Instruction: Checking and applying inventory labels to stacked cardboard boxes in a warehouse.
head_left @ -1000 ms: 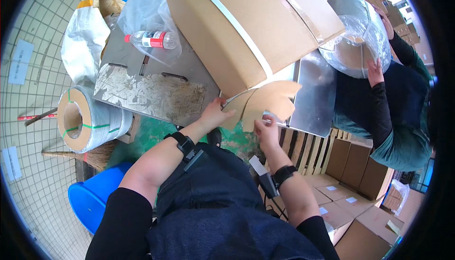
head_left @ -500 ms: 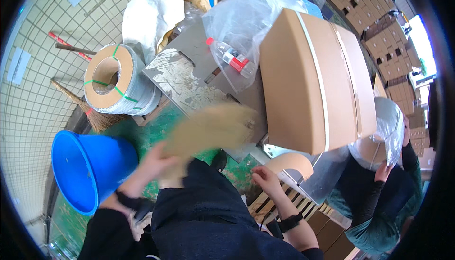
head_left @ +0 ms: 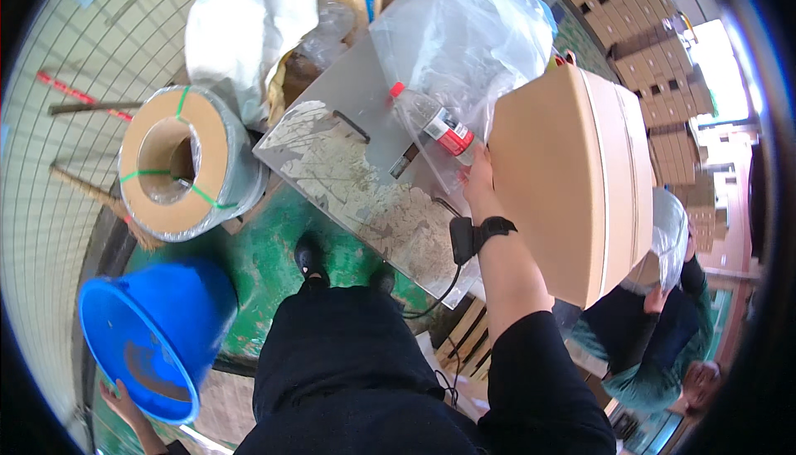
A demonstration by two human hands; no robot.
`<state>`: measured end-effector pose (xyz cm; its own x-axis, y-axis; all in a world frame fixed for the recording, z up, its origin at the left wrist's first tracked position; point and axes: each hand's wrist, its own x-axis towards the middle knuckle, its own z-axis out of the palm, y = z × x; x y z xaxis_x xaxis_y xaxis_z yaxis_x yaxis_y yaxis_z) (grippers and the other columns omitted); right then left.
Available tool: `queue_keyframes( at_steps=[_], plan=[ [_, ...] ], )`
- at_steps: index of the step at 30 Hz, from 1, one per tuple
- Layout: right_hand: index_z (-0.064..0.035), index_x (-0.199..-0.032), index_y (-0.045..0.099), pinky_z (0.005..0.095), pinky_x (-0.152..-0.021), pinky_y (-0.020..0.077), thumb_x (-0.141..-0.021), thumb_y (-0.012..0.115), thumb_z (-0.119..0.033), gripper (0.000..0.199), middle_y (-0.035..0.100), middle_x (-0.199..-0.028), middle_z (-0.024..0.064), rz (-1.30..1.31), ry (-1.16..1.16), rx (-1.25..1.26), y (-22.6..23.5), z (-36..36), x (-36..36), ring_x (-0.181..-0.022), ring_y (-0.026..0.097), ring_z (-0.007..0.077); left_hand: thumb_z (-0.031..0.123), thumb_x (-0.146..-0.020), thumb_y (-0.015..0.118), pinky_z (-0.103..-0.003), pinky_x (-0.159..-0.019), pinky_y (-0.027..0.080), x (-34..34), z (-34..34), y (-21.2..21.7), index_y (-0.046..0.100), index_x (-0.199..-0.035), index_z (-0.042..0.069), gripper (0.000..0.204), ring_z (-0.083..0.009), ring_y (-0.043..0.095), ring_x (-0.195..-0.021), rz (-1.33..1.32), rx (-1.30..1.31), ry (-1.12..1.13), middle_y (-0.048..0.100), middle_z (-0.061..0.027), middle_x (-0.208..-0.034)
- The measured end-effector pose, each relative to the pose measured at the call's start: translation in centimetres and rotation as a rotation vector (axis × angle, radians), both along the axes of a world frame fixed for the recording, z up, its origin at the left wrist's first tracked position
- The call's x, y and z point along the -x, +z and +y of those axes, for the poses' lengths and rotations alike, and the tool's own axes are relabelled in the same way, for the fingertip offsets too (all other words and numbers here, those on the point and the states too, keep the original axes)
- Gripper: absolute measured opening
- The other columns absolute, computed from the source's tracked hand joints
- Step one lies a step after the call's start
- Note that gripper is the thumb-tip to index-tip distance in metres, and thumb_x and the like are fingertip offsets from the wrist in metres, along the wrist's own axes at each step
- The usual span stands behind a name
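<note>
Head view: right hand point(head_left: 479, 180) lies flat and open against the cardboard box point(head_left: 572, 181) to steady it on the worktop point(head_left: 365, 173); left hand point(head_left: 120, 404), low beside the blue bucket point(head_left: 157, 335), grip indeterminate.

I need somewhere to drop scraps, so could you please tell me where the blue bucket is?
In the head view, the blue bucket sits at the lower left on the green floor, below the wrapped strapping roll, with the left hand at its lower rim.

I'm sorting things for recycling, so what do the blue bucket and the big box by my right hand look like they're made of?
The blue bucket looks like moulded plastic: a smooth, evenly coloured wall with a slight sheen. The big box by the right hand looks like brown corrugated cardboard: matt tan faces, sealed with pale tape strips.
</note>
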<state>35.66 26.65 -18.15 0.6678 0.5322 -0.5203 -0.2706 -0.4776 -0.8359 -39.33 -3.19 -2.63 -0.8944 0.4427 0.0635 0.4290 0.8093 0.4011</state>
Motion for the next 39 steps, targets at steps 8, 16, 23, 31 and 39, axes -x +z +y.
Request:
queue_keyframes(
  at_steps=[8, 16, 23, 31, 39],
  plan=[
    [-0.0059, -0.109, 0.054, 0.0379, -0.087, 0.0405, -0.080, 0.055, -0.043, 0.047, 0.054, -0.108, 0.0164, -0.610, 0.375, -0.003, -2.7, 1.7, 3.1, -0.102, 0.051, 0.0311, 0.002, -0.074, 0.058, -0.036, -0.089, 0.042, -28.9, 29.0, -6.3, 0.044, -0.119, 0.008, 0.047, -0.0229, 0.039, -0.116, -0.692, 0.050, -1.249, 0.031, -0.0092, -0.131],
    [-0.0052, -0.116, 0.047, 0.0427, -0.085, 0.0415, -0.078, 0.056, -0.032, 0.048, 0.051, -0.111, 0.0164, -0.509, 0.656, -0.146, -0.5, 3.2, 10.1, -0.100, 0.050, 0.0350, 0.027, -0.073, 0.064, -0.041, -0.090, 0.039, -52.6, 41.9, -13.4, 0.045, -0.119, 0.012, 0.052, -0.0310, 0.041, -0.110, -0.519, 0.235, -1.564, 0.033, -0.0160, -0.127],
    [-0.0015, -0.121, 0.042, 0.0441, -0.087, 0.0396, -0.076, 0.057, -0.025, 0.053, 0.046, -0.119, 0.0173, -0.582, 0.781, -0.206, 0.2, 2.4, 8.9, -0.102, 0.048, 0.0355, 0.036, -0.069, 0.068, -0.044, -0.096, 0.029, -56.9, 42.4, -13.6, 0.056, -0.104, 0.011, 0.045, -0.0367, 0.032, -0.118, -0.054, 0.051, -1.528, 0.028, -0.0225, -0.132],
    [-0.0059, -0.124, 0.042, 0.0412, -0.098, 0.0323, -0.074, 0.059, -0.016, 0.053, 0.039, -0.127, 0.0223, -0.717, 0.750, -0.362, 2.6, 2.0, 6.3, -0.119, 0.037, 0.0357, 0.024, -0.073, 0.064, -0.031, -0.085, 0.039, -56.3, 49.8, -15.2, 0.059, -0.086, 0.004, 0.024, -0.0253, 0.048, -0.104, -0.631, -0.019, -1.268, 0.049, -0.0133, -0.112],
    [-0.0014, -0.120, 0.045, 0.0394, -0.090, 0.0390, -0.077, 0.053, 0.002, 0.044, 0.043, -0.123, 0.0207, -1.165, 0.337, 0.011, 15.2, -10.1, 0.0, -0.114, 0.042, 0.0318, 0.016, -0.079, 0.057, -0.030, -0.072, 0.044, -52.4, 52.0, -16.4, 0.054, -0.093, 0.006, 0.018, -0.0152, 0.054, -0.086, -1.519, -0.114, -0.516, 0.056, -0.0034, -0.092]
  ],
)
